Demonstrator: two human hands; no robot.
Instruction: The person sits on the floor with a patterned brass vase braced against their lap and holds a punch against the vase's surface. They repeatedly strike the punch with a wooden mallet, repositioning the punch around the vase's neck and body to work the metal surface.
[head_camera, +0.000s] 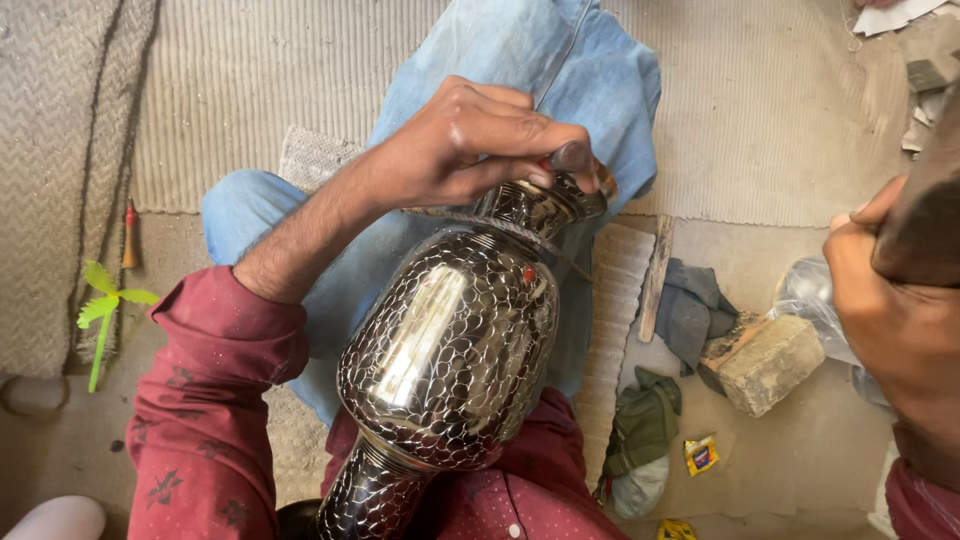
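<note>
A worker sits on a ribbed woven floor mat (760, 110), blue-trousered legs folded, with a large polished metal vase (450, 350) lying tilted across the lap, its foot toward the body and its neck pointing away. A fine scale-like pattern of engraved lines already covers the belly, shoulder and foot of the vase wherever the surface shows; its far side is hidden, so how much is left cannot be told, and the work in hand appears to sit at the neck.

The left hand (470, 140) is closed over the vase's mouth, fingers pinching a small red-handled tool (548, 165) against the rim. The right hand (890, 290), raised at the frame's edge, is curled into a fist around a dark object only partly seen, too blurred to name.

On the floor beside the knee lie a rough stone block (765, 360), a grey cloth (695, 310), a green rag (640, 430), a flat wooden stick (655, 275) and a small yellow wrapper (701, 454). A green plastic sprig (102, 305) lies at far left.
</note>
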